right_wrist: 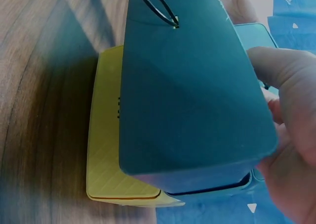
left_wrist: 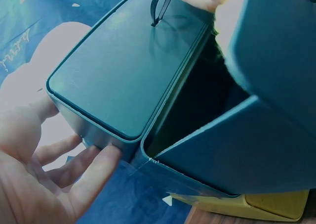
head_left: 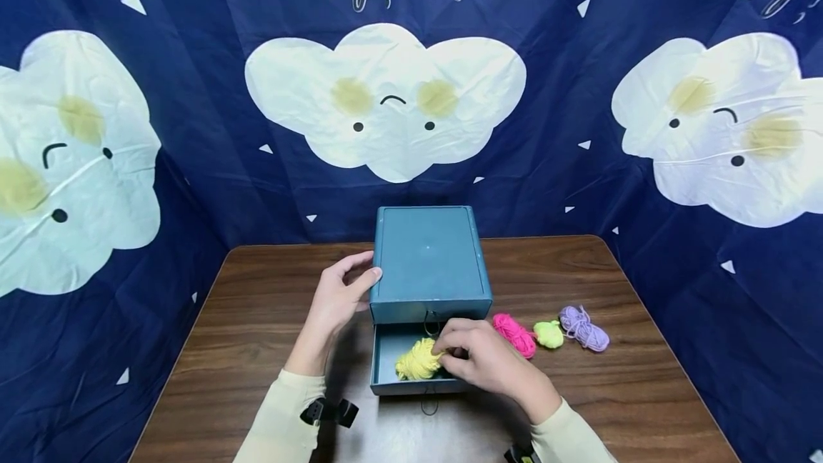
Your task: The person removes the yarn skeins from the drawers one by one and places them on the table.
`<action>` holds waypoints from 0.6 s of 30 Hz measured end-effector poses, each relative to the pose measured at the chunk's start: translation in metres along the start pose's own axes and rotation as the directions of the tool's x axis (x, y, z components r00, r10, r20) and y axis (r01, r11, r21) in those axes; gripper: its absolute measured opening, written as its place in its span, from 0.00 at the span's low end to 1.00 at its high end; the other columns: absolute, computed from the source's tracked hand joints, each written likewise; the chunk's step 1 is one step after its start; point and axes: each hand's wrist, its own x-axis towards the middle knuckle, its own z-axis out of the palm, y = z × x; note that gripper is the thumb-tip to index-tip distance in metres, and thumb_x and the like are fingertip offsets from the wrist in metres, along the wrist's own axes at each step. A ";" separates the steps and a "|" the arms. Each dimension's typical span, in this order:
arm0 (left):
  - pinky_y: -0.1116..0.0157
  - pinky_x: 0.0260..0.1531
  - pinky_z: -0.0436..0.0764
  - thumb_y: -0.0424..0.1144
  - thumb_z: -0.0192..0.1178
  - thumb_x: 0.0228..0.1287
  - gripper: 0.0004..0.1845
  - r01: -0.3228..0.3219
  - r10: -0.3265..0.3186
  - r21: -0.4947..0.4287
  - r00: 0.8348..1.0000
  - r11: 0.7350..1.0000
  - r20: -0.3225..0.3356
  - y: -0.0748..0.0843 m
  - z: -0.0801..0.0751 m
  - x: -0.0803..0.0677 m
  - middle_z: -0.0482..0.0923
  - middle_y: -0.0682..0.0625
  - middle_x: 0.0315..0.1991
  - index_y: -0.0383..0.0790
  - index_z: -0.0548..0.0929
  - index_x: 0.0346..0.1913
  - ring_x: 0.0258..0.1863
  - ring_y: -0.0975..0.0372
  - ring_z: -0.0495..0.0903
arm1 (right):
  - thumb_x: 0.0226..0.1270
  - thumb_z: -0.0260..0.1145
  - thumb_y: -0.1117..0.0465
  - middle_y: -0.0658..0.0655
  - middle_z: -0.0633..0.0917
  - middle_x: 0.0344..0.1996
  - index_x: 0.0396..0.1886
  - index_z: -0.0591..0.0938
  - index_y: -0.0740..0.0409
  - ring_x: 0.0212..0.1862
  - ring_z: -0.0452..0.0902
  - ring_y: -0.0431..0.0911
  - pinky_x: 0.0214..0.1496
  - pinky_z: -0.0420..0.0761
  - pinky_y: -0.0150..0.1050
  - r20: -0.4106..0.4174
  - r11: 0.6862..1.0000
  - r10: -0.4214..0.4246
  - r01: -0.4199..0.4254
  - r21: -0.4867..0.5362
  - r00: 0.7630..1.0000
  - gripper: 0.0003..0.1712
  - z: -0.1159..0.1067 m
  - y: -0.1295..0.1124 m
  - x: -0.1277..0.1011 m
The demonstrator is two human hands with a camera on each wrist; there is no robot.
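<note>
A teal box of stacked drawers stands on the table, its lower drawer pulled out and its upper one closed. In that drawer lies a bundle of yellow yarn. My right hand reaches over the drawer's right side and pinches the right end of the yarn between thumb and fingers. My left hand rests against the box's left side, thumb at the top edge; in the left wrist view its extended fingers touch the side panel. The right wrist view hides the yarn behind the drawer front.
Pink yarn, a small lime-green bundle and purple yarn lie right of the box on the wooden table. A yellow unit sits under the teal drawers. Black loop pulls hang on the drawer fronts.
</note>
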 end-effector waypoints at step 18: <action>0.50 0.40 0.89 0.46 0.70 0.68 0.26 -0.013 0.013 0.000 1.000 1.000 -0.011 -0.005 0.000 0.001 0.79 0.43 0.63 0.47 0.80 0.66 0.49 0.57 0.85 | 0.61 0.74 0.71 0.44 0.85 0.38 0.38 0.88 0.48 0.40 0.81 0.36 0.37 0.82 0.27 -0.203 0.997 -0.071 0.068 -0.023 0.976 0.13 -0.022 -0.013 -0.022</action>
